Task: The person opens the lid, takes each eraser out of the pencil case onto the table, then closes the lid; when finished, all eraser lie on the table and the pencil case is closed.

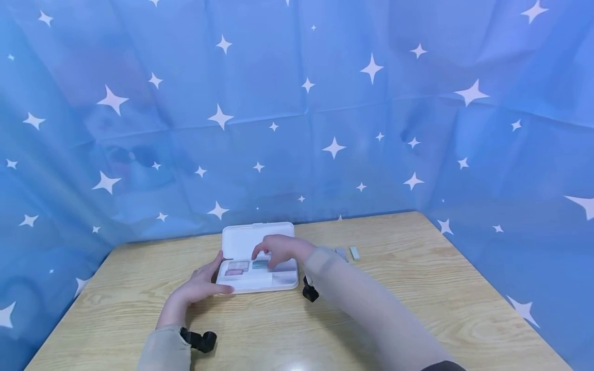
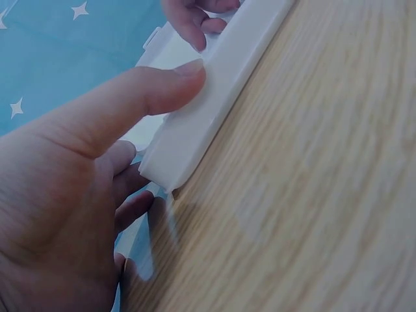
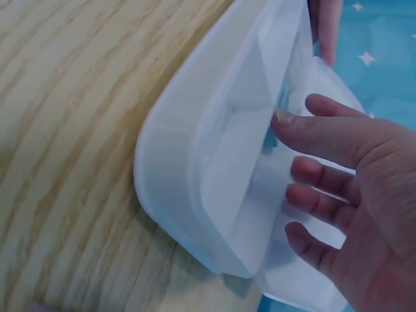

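Observation:
A white hinged case lies with its lid raised at the back; shallow compartments divide its inside. My left hand holds the case's left end, its thumb on the front rim and the other fingers along the left side. Over the compartments hovers my right hand, fingers loosely bent and spread apart. A teal block lies in a compartment beneath it, with the right thumb close against the block, partly covering it. Left of the teal block sit a pale block and a pink block.
A pale green block stands apart on the wooden table, right of the case. Beside it a greyish piece is partly hidden by the right sleeve. Behind the table hangs a blue star-patterned cloth.

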`<state>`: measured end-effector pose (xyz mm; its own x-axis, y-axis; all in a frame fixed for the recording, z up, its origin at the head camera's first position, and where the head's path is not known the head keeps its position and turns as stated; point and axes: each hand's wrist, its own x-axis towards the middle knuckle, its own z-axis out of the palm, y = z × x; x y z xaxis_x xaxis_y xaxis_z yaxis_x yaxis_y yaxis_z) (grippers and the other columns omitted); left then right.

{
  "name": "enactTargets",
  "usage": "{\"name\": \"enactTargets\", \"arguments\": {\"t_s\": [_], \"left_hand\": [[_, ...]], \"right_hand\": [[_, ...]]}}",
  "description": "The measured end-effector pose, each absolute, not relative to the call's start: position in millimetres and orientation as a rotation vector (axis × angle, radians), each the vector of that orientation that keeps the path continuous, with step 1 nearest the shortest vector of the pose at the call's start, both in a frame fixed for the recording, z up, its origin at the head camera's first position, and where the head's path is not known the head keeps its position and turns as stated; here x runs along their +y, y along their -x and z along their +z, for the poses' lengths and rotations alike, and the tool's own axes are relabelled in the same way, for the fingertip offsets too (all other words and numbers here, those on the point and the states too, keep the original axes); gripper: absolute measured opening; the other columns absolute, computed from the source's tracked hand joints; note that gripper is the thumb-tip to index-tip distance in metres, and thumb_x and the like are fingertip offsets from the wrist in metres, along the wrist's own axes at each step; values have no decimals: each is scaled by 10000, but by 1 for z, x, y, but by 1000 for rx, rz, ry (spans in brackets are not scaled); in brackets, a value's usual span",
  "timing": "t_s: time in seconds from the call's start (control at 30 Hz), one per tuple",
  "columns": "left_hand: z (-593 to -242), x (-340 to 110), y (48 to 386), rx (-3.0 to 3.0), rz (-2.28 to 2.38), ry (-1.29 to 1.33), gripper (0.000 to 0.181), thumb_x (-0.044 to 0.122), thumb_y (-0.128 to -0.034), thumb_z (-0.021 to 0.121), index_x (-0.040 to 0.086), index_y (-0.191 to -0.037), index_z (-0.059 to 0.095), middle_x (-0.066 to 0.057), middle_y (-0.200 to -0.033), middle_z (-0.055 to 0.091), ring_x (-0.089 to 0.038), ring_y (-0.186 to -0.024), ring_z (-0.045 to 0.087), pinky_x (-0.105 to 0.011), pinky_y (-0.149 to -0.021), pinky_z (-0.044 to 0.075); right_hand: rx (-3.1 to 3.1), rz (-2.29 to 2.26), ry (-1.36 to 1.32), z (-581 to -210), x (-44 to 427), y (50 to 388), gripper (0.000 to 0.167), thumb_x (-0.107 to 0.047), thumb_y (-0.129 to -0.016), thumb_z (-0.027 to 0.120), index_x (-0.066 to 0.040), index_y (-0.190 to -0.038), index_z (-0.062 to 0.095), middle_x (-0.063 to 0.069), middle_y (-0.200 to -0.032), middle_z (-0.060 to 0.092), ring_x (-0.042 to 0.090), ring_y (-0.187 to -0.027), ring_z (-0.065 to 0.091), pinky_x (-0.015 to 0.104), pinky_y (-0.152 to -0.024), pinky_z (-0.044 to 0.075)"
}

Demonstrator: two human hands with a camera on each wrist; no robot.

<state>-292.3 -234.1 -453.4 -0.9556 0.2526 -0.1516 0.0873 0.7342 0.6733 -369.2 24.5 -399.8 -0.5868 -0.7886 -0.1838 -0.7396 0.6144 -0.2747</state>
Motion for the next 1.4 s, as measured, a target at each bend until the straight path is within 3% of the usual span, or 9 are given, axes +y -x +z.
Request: {"name": "enactTargets", "arguments": {"t_s": [0.53,0.93,1.4], "left_hand": [[-448,-232,289,2709,1016,-316,1133,457,-759,780,94,-1561,67,-258,-1573,133,-532,-1387,100,-708,-1044,123],[-449,-233,290,2715,1009,-312,1135,465,-756,781,98,-1562,71,-257,-1573,136,-532,-1385,102,-703,-1045,134],[-449,-232,289,2715,1014,-314,1133,449,-760,784,87,-1560,69,-267,-1569,134,-531,-1385,99,-697,-1050,129]], "right_hand": [[2626,-154,1248,-409,22,365,545,-67,-834,753,-329,-1297,634,41,-1044,533,116,-794,465,217,-711,405],[2677,-152,1236,-416,21,366,551,-30,-830,730,-369,-1257,657,5,-1000,515,106,-771,456,213,-680,390],[2662,-131,1263,-413,24,364,477,-89,-849,745,-330,-1249,648,-25,-1027,519,82,-832,485,215,-753,422]]}}
